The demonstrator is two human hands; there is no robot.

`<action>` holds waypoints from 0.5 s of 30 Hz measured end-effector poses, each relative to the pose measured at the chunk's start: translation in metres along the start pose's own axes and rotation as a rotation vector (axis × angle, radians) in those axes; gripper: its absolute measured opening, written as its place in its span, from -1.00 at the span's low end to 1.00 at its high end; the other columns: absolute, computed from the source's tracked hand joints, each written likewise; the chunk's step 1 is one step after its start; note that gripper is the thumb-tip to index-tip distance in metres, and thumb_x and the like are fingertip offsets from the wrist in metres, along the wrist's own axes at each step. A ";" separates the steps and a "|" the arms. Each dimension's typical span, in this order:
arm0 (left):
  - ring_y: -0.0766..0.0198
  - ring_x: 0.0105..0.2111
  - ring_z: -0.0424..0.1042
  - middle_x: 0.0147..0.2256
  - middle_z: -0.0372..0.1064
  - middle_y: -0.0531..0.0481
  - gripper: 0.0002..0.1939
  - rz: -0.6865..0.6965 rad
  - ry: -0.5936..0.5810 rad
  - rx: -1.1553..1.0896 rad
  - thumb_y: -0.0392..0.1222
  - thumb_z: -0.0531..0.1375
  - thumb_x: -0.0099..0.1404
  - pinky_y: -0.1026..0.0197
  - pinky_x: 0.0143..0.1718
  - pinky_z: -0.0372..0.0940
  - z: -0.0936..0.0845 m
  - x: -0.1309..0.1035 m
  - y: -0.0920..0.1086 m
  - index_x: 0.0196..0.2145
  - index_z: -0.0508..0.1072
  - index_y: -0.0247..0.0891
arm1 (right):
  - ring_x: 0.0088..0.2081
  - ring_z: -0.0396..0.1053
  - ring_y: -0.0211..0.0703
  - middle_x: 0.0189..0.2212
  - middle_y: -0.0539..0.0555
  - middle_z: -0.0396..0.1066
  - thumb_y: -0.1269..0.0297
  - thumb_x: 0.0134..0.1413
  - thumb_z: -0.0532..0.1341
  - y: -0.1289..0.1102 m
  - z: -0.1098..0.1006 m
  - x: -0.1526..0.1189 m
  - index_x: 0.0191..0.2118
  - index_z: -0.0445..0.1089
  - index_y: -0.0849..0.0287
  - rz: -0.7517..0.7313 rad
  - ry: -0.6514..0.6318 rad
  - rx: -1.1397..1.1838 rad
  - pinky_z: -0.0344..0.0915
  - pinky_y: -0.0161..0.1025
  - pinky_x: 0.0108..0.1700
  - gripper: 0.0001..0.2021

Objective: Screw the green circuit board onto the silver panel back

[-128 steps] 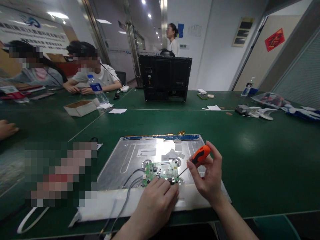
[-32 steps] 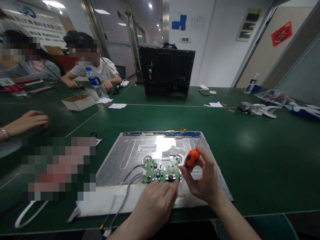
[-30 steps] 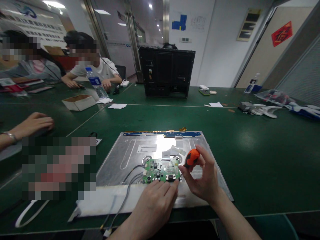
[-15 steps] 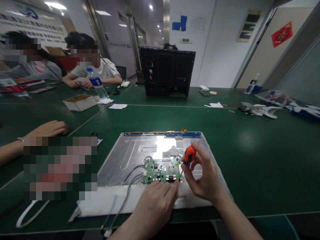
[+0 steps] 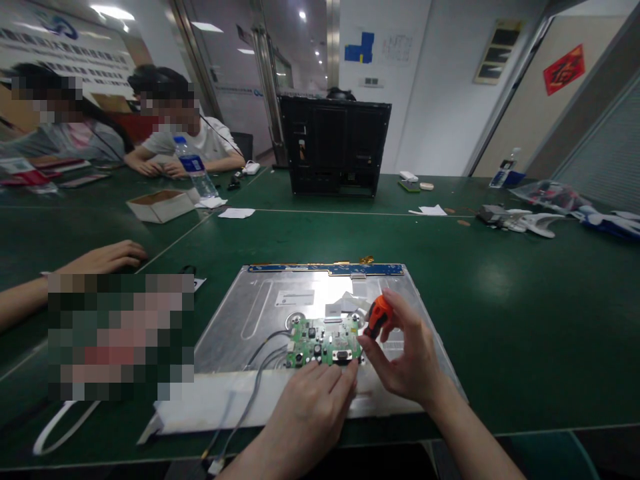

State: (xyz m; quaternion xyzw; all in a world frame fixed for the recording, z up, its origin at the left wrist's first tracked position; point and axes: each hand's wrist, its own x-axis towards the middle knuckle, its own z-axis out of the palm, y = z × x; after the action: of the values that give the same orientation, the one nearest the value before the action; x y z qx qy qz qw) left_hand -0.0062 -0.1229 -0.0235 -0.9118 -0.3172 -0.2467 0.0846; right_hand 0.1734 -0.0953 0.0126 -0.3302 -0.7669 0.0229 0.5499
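A small orange-and-black screwdriver (image 5: pixel 379 317) is pinched between the thumb and fingers of my right hand (image 5: pixel 407 350). It leans over the right end of a green circuit board (image 5: pixel 327 339), and its tip is hard to make out. My left hand (image 5: pixel 313 407) lies at the board's front edge, fingers stretched forward and fingertips against it. The left index fingertip rests by the front right corner, and the thumb is hidden. Under the board is a silver metal display panel (image 5: pixel 265 293) with a blue strip board (image 5: pixel 300 269) along its far edge.
Grey cables (image 5: pixel 257 383) run from the board to the table's front edge. Another person's hand (image 5: pixel 107 257) rests on the left. Farther back stand a black monitor casing (image 5: pixel 335 147), an open box (image 5: pixel 163 205) and a water bottle (image 5: pixel 195 170). Two people sit at the far left.
The screwdriver's handle has turned and dipped slightly in my right fingers, and the thumb has shifted left. My left hand has stayed put. The other person's hand has slid a little right.
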 end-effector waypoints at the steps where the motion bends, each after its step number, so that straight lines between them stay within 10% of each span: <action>1: 0.26 -0.59 0.30 -0.53 0.31 0.02 -0.75 0.001 0.003 -0.003 -0.36 -0.07 0.39 0.20 -0.54 0.18 0.000 0.000 0.000 -0.10 0.35 -0.38 | -0.47 0.36 -0.27 -0.25 0.12 0.40 0.48 0.04 0.19 0.000 0.000 0.000 0.27 -0.08 0.20 0.005 -0.009 0.020 0.35 -0.31 -0.54 -0.31; 15: 0.25 -0.58 0.32 -0.53 0.32 0.02 -0.74 -0.007 -0.003 0.002 -0.35 -0.07 0.39 0.19 -0.53 0.22 -0.005 0.003 0.002 -0.10 0.37 -0.37 | -0.55 0.25 -0.31 -0.37 0.00 0.37 0.49 0.04 0.20 0.000 0.002 0.001 0.26 -0.07 0.17 -0.040 0.055 -0.054 0.30 -0.34 -0.59 -0.32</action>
State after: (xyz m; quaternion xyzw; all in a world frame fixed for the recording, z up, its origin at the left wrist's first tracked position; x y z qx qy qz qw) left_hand -0.0055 -0.1244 -0.0180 -0.9110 -0.3205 -0.2456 0.0842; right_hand 0.1715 -0.0940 0.0125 -0.3301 -0.7582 -0.0182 0.5620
